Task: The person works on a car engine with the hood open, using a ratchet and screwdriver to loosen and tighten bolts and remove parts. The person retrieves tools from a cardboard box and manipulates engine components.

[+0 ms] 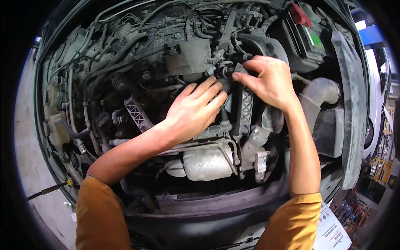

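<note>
Over a dusty car engine, my left hand [193, 106] lies with fingers stretched out, their tips resting among hoses and fittings [213, 61] right of a grey housing [187, 57]. My right hand [268, 81] is closed, thumb and forefinger bent at a small dark fitting [228, 71] and the top of a ribbed bracket [246, 109]; what exactly they grip is unclear. The fingertips of my left hand are just left of that bracket and partly hide the parts beneath.
A battery [302, 41] with a red cover sits upper right, above a bent intake duct [321, 89]. A reservoir [58, 129] is at left, a silver cylindrical part [206, 162] below my hands. A white car [373, 125] and tool shelves [381, 168] stand beyond the right fender.
</note>
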A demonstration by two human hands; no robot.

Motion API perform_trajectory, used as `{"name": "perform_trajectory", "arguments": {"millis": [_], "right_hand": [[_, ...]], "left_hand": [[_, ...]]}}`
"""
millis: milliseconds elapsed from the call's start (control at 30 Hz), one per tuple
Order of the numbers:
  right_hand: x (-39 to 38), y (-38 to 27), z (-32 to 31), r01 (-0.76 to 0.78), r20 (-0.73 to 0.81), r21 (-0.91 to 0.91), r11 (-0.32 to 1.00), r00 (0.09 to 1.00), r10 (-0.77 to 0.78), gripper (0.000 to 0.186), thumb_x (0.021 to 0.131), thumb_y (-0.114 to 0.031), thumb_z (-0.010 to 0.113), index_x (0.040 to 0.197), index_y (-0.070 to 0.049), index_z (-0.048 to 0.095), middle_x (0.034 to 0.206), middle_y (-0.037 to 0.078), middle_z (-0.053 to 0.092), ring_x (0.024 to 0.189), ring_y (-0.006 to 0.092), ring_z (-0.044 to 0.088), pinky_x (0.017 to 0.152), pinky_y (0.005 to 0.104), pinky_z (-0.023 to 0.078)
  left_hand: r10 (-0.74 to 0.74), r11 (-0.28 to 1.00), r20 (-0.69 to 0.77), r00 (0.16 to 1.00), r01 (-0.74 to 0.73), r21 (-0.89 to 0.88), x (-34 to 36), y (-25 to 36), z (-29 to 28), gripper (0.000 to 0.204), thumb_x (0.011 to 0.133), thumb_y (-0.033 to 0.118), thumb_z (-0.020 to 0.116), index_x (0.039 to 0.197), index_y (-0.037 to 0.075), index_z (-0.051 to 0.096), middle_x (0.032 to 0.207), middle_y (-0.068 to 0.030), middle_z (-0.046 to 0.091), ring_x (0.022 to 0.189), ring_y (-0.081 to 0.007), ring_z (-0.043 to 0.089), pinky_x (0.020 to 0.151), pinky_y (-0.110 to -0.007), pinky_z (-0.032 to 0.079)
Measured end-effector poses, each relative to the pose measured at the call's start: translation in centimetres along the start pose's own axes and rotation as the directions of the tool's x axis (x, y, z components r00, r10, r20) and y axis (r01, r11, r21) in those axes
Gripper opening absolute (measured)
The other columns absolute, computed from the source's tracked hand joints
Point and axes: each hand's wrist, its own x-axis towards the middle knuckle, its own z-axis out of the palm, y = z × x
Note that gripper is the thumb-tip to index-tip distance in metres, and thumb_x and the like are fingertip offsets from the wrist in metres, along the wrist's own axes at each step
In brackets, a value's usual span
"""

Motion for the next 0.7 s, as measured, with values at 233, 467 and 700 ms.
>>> {"name": "perform_trajectory", "arguments": {"millis": [233, 467, 700], "right_hand": [[-0.1, 0.1, 0.1, 0.040, -0.026, 0.039, 0.998, 0.999, -0.039, 0.033, 0.076, -0.027, 0.085, 0.086, 0.002, 0.072, 0.076, 0.013, 0.067, 0.068, 0.0288, 0.066, 0.061, 0.0365, 0.050], [0.2, -0.8, -0.1, -0.058, 0.051, 0.045, 0.997, 0.997, 0.055, 0.034, 0.076, -0.025, 0.085, 0.087, 0.003, 0.071, 0.075, 0.012, 0.064, 0.066, 0.0237, 0.063, 0.061, 0.0344, 0.047], [0.5, -1.5, 0.5, -0.086, 0.043, 0.049, 0.995, 0.996, 0.084, 0.032, 0.078, -0.023, 0.084, 0.087, 0.004, 0.069, 0.075, 0.012, 0.064, 0.067, 0.0229, 0.061, 0.063, 0.0322, 0.047]], "left_hand": [[-0.075, 0.995, -0.001, 0.997, 0.075, -0.065, -4.8, 1.2, 0.2, 0.043, 0.073, 0.009, 0.072, 0.115, 0.000, 0.065, 0.144, -0.0289, 0.047, 0.122, -0.0377, 0.057, 0.099, -0.043, 0.047], [-0.029, 0.992, 0.053, 0.998, 0.036, -0.124, -5.9, -0.2, -0.3, 0.036, 0.076, 0.007, 0.070, 0.111, -0.001, 0.064, 0.139, -0.0226, 0.054, 0.130, -0.0350, 0.052, 0.101, -0.042, 0.046], [0.011, 1.000, -0.045, 0.999, -0.011, 0.005, -7.8, 0.4, 1.1, 0.036, 0.076, 0.017, 0.066, 0.105, -0.004, 0.063, 0.132, -0.0209, 0.058, 0.130, -0.0354, 0.052, 0.103, -0.043, 0.044]]}}
